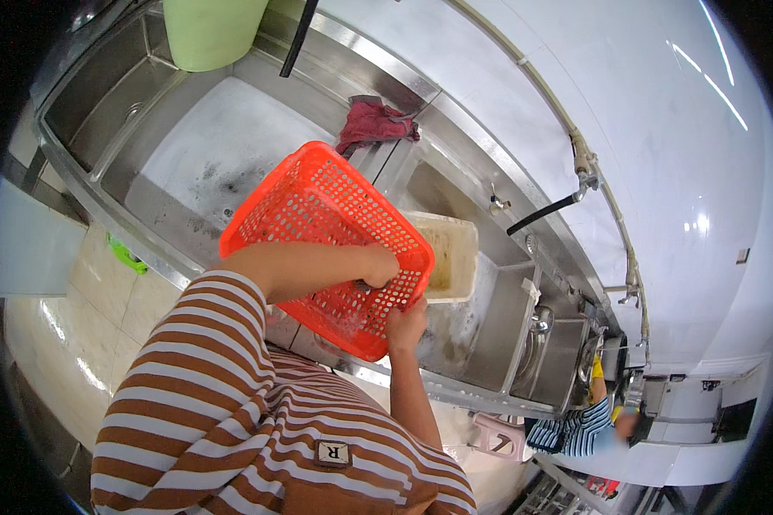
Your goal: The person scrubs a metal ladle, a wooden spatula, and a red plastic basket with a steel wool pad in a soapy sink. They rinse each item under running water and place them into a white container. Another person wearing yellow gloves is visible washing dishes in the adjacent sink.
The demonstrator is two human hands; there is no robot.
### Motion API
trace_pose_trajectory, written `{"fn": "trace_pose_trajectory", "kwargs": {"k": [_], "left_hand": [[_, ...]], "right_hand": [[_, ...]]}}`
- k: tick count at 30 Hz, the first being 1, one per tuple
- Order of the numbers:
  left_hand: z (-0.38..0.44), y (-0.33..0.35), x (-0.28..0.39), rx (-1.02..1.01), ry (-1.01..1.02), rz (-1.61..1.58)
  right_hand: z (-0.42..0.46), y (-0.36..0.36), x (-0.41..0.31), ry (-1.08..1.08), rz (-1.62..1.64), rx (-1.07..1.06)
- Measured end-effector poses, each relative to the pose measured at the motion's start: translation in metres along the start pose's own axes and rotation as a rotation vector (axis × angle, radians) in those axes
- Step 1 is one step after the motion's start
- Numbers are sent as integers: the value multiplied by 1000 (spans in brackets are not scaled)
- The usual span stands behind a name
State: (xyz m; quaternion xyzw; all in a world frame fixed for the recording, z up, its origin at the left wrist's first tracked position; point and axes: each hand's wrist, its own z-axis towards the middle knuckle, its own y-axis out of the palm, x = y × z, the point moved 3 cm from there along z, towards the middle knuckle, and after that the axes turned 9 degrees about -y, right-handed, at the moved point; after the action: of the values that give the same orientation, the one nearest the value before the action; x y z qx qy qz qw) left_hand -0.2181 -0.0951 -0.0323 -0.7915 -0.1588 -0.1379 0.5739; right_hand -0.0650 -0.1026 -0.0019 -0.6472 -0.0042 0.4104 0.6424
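A red perforated plastic basket (335, 215) is tilted over the divider between two stainless-steel sink basins, its hollow facing me. My left hand (381, 265) reaches inside and presses near the basket's right end. Under its curled fingers shows a small dark scouring pad (363, 285), mostly hidden. My right hand (406, 325) grips the basket's rim at the lower right. Suds and cloudy water (232, 138) fill much of the left basin. Partly behind the basket, a cream plastic tub (454, 257) sits in the right basin, with murky liquid in it.
A maroon cloth (377, 122) hangs on the basin divider. A light green bucket (216, 32) stands at the far left basin. Black-hosed taps (541, 215) project from the wall. Farther right, a person in a striped shirt (573, 428) works near a pink stool (499, 438).
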Motion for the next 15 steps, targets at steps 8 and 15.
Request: {"fn": "trace_pose_trajectory", "kwargs": {"k": [8, 15], "left_hand": [[-11, -8, -20, 355, -450, -314], [15, 28, -13, 375, -237, -132]], "right_hand": [[0, 1, -3, -87, -23, 64], [-3, 3, -17, -1, -68, -69]]}}
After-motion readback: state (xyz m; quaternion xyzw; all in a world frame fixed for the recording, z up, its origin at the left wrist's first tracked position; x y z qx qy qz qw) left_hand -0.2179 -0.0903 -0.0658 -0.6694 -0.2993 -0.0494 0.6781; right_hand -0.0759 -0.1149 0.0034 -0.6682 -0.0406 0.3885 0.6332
